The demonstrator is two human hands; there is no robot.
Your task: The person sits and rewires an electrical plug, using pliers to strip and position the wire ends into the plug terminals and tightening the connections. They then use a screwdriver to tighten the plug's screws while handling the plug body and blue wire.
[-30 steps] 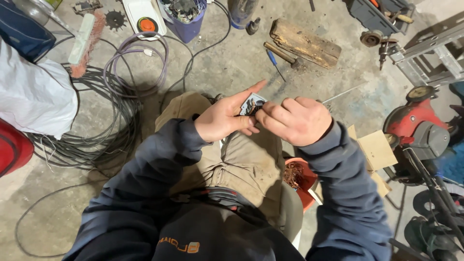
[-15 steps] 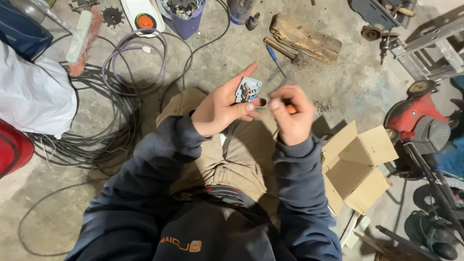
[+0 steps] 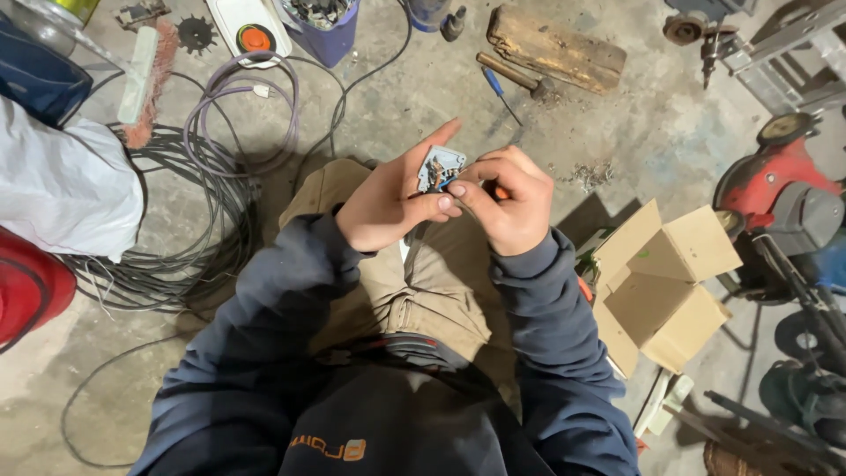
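Observation:
My left hand (image 3: 388, 198) holds a small blue-grey electrical part (image 3: 439, 167) with wires inside, pinched between thumb and fingers above my knees. My right hand (image 3: 509, 201) is closed beside it, its fingertips touching the part's lower right edge. A bit of orange, perhaps a tool handle, shows inside the right fist (image 3: 500, 191); what it is I cannot tell. Both arms are in dark blue sleeves, over tan trousers (image 3: 441, 282).
An open cardboard box (image 3: 661, 282) lies on the concrete floor to my right. Coiled grey cables (image 3: 194, 220) lie at left, by a white sack (image 3: 62, 194). A wooden block (image 3: 555, 48), a hammer (image 3: 520, 79) and a blue screwdriver (image 3: 498, 88) lie ahead. A red machine (image 3: 784, 194) stands at right.
My right hand drew back toward the part and closed up. The view shifted, so the cardboard box at right now shows in full.

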